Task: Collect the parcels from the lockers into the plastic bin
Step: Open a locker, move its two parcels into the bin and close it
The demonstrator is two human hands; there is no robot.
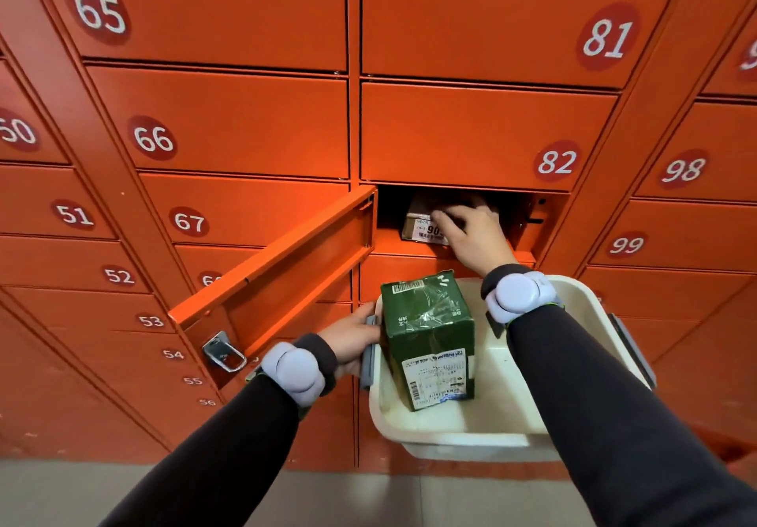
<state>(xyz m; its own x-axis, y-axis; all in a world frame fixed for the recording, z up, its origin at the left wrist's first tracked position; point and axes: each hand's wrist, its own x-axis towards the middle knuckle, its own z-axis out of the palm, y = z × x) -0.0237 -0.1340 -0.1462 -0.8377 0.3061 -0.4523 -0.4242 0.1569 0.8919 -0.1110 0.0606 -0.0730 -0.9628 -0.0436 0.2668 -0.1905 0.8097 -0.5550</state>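
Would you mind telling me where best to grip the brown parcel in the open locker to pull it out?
Probably by its front right corner, coming straight in from the front. The brown parcel lies flat with its labelled end facing out, the door hangs open on the left, and the right hand already rests there.

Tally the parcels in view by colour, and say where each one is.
Green parcels: 1, the green box standing in the bin.
Brown parcels: 1, the brown box in the open locker, under the right hand.
Total: 2 parcels.
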